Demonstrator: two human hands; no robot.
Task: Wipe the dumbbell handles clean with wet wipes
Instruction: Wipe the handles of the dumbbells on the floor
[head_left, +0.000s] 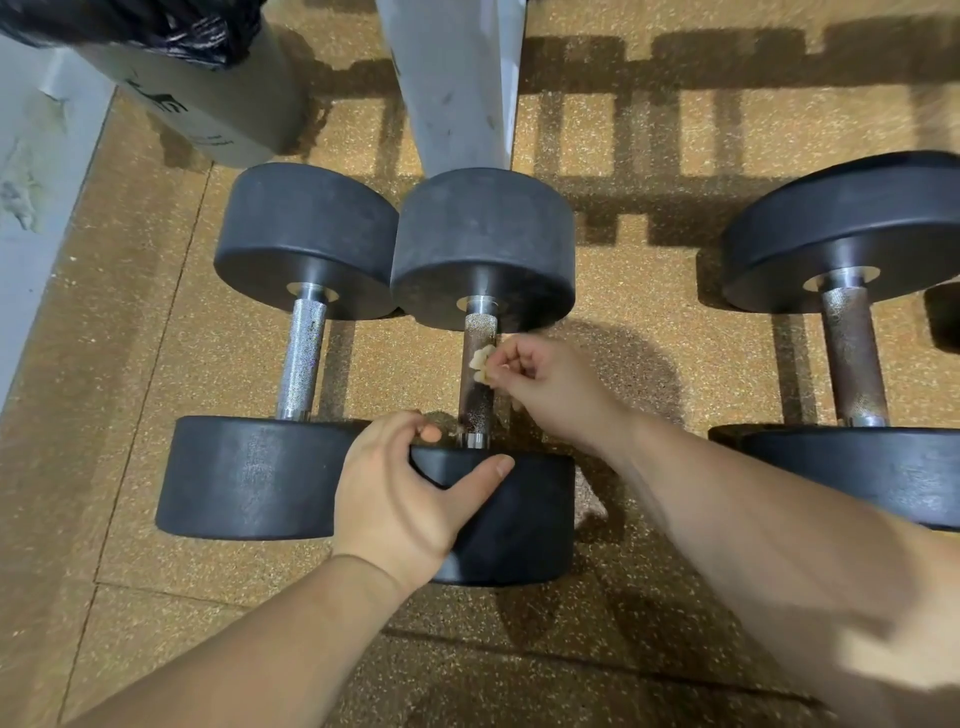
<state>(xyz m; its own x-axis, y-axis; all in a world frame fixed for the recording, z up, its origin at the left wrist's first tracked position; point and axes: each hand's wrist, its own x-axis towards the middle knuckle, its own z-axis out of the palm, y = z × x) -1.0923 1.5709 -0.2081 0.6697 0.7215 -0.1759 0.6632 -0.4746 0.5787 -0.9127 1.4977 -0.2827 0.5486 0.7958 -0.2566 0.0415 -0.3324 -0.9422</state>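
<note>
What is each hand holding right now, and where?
Left hand grips the middle dumbbell's near weight at its top edge; right hand pinches a crumpled wipe.

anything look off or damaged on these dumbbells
The middle handle and right handle look brown and rusty, unlike the shiny left handle. The wipe in the right hand is a small wad.

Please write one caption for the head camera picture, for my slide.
Right hand rubs a crumpled wipe on the middle dumbbell's handle while left hand steadies its near weight.
</note>
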